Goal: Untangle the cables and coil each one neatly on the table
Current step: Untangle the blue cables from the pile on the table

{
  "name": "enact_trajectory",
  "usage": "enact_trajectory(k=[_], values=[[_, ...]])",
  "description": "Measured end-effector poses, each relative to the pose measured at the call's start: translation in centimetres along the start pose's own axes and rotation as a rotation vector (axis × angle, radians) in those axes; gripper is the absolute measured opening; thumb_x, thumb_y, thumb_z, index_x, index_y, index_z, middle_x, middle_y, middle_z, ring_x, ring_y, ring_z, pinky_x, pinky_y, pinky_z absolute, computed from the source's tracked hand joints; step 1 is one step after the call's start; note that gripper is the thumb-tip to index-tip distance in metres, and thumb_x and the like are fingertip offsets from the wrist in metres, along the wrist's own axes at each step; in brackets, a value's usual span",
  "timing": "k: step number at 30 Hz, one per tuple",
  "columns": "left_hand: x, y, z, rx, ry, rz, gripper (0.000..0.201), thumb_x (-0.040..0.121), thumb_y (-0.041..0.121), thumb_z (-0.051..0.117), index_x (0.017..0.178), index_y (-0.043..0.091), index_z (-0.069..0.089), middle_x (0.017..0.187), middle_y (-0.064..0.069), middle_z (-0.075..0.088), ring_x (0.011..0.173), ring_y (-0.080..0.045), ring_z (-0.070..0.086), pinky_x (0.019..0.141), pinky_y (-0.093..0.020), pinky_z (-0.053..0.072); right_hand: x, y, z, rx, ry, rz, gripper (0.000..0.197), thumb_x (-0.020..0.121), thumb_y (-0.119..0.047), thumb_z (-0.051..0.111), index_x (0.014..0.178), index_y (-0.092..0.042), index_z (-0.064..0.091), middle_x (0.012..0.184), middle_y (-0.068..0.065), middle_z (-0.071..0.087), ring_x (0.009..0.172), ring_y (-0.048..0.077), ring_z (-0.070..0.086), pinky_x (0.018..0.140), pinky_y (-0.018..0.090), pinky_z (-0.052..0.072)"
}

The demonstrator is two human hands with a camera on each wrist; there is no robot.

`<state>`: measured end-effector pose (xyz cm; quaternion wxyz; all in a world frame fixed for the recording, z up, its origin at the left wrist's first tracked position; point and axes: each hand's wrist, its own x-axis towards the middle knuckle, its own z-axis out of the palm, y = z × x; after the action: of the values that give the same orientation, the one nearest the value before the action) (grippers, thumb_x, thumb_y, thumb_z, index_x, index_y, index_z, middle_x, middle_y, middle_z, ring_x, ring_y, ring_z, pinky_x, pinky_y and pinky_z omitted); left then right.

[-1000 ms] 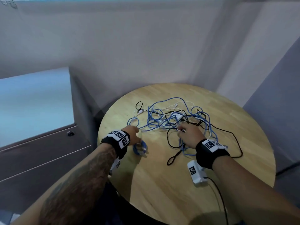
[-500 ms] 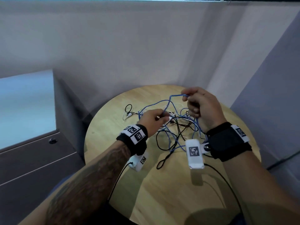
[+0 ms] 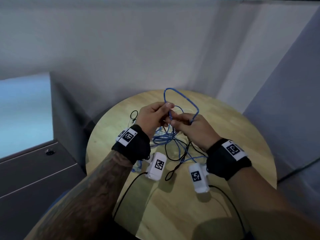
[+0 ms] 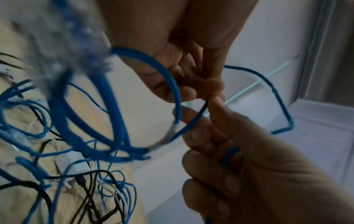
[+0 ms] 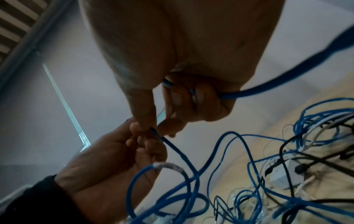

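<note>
Both hands are raised above the round wooden table (image 3: 233, 135) and meet over the tangle. My left hand (image 3: 161, 111) pinches a thin blue cable (image 4: 177, 97) between thumb and fingers. My right hand (image 3: 180, 124) pinches the same blue cable (image 5: 287, 74) just beside it and has another stretch curled inside its fingers. A blue loop (image 3: 198, 110) stands up above the two hands. Below them the tangle (image 3: 166, 139) of blue, black and white cables lies on the table, and a black cable end (image 3: 170, 173) trails toward me.
A grey cabinet with a lock (image 3: 50, 152) stands left of the table, and walls close in behind and to the right. White tagged camera boxes (image 3: 156, 166) (image 3: 198, 177) hang under both wrists, with black leads crossing the near part of the table.
Both hands have lifted off the tangle on the table. They have come together in the air, pulling a blue loop up above the pile.
</note>
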<state>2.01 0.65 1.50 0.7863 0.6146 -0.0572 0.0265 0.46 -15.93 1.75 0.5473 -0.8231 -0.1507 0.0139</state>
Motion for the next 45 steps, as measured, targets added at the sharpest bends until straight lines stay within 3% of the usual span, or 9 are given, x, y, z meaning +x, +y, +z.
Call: enact_trajectory(k=[4,9,14,19,26,29,33,40,45], values=[[-0.5,-0.7,-0.5,-0.059,-0.042,-0.013,0.014,0.095,0.020,0.060,0.105,0.015,0.069,0.087,-0.001,0.063,0.073,-0.015,0.057,0.063,-0.028,0.050,0.2,-0.7,0.1,-0.070,0.058,-0.065,0.024,0.097,-0.024,0.061,0.082,-0.007,0.069,0.058,-0.009,0.060,0.056,0.002,0.052,0.062,0.023,0.042],[-1.9,-3.0,-0.1,0.425,-0.309,-0.069,0.016,0.090,0.009,0.066,0.106,0.012,0.066,0.082,0.001,0.067,0.069,-0.004,0.064,0.067,-0.016,0.048,0.7,-1.5,-1.3,0.315,0.198,-0.012,0.024,0.104,-0.018,0.049,0.083,-0.015,0.061,0.058,0.000,0.046,0.048,0.008,0.039,0.045,0.019,0.030],[-1.6,-3.4,-0.7,0.506,-0.257,-0.076,0.008,0.089,0.015,0.069,0.092,0.008,0.068,0.073,-0.002,0.067,0.062,-0.007,0.061,0.062,-0.022,0.047,0.8,-1.4,-3.6,0.541,0.365,0.029,0.025,0.106,-0.018,0.041,0.083,-0.019,0.050,0.079,0.001,0.065,0.051,0.007,0.042,0.044,0.020,0.027],[-1.4,-4.3,-2.2,0.750,-0.268,-0.060,0.018,0.086,0.035,0.071,0.075,0.021,0.068,0.070,-0.004,0.058,0.061,-0.014,0.054,0.065,-0.032,0.048,0.9,-1.8,-6.6,0.711,0.548,-0.034,0.026,0.106,-0.017,0.038,0.082,-0.022,0.046,0.059,-0.006,0.049,0.044,0.006,0.028,0.042,0.017,0.022],[-1.0,-2.8,-2.9,0.585,-0.143,-0.069,0.018,0.079,0.036,0.077,0.082,0.023,0.065,0.073,-0.004,0.054,0.065,-0.011,0.058,0.069,-0.032,0.052,0.2,-0.7,-8.6,0.524,0.734,0.026,0.019,0.102,-0.019,0.041,0.084,-0.024,0.045,0.068,-0.003,0.046,0.049,0.005,0.032,0.046,0.021,0.023],[-1.0,-2.4,-3.4,0.586,-0.133,-0.050,0.013,0.080,0.032,0.077,0.083,0.021,0.071,0.083,-0.015,0.063,0.073,-0.015,0.060,0.081,-0.043,0.054,0.1,0.0,-8.3,0.520,0.673,0.102,0.020,0.102,-0.017,0.043,0.084,-0.024,0.047,0.068,-0.003,0.046,0.045,0.003,0.034,0.045,0.021,0.022],[-1.5,-2.7,-2.8,0.767,-0.137,0.010,0.011,0.086,0.028,0.072,0.080,0.018,0.071,0.097,-0.005,0.069,0.092,-0.017,0.064,0.089,-0.035,0.050,0.0,0.0,-7.1,0.432,0.577,0.119,0.018,0.102,-0.017,0.048,0.085,-0.022,0.050,0.068,-0.001,0.050,0.045,0.005,0.035,0.044,0.020,0.024],[-1.6,-1.9,-2.8,0.585,-0.068,-0.020,0.031,0.088,-0.004,0.047,0.087,0.015,0.071,0.058,-0.005,0.064,0.054,-0.018,0.059,0.062,-0.032,0.054,-1.2,1.6,-5.8,0.078,0.225,0.257,0.007,0.096,-0.024,0.061,0.094,-0.018,0.059,0.068,0.005,0.069,0.050,0.013,0.044,0.046,0.024,0.034],[-1.6,-2.6,-2.5,0.584,-0.061,-0.046,0.007,0.094,0.025,0.060,0.098,0.025,0.066,0.095,0.007,0.067,0.085,-0.016,0.065,0.070,-0.025,0.049,-1.2,1.4,-4.8,0.199,0.116,0.262,0.017,0.102,-0.025,0.054,0.101,-0.011,0.064,0.066,0.004,0.065,0.051,0.015,0.038,0.047,0.025,0.027]])
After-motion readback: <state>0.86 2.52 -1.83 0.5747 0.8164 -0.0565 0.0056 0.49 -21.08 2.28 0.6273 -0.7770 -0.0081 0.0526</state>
